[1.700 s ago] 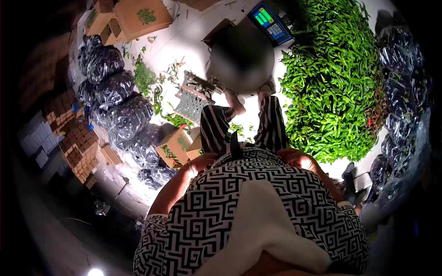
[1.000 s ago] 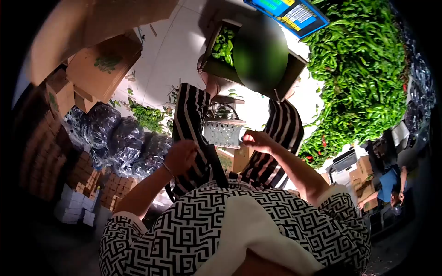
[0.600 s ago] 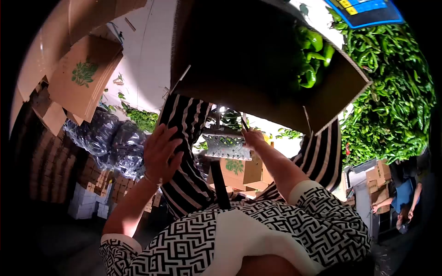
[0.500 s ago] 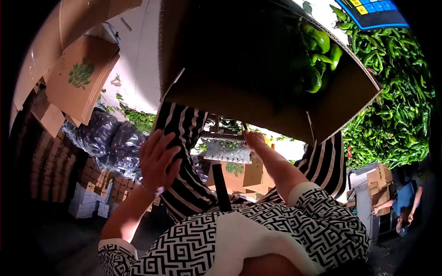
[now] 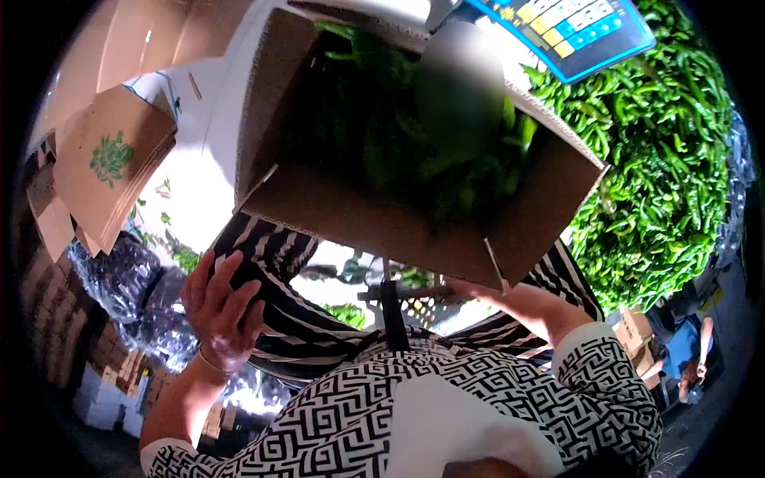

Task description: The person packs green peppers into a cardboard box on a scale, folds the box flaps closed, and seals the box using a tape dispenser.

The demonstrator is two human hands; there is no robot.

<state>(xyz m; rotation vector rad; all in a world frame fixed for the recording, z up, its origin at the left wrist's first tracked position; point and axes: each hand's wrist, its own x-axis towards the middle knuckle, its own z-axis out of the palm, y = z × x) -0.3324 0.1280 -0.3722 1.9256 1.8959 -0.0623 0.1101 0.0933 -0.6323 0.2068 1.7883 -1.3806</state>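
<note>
An open cardboard box stands in front of me, with green peppers in its shadowed inside. My left hand is beside my striped trouser leg, fingers apart and holding nothing. Under the box's near edge, between my knees, my right hand is closed at the end of a dark bar of a low frame. Part of that hand is hidden by the box. A blurred oval patch covers some of the peppers.
A large heap of long green peppers lies on the right, below a blue-edged keypad device. Flattened cartons and clear plastic bags are on the left. Another person is at the far right.
My view has shifted, so more of the peppers inside the box shows. Both hands appear lower in the picture, and the box edge now covers part of my right hand.
</note>
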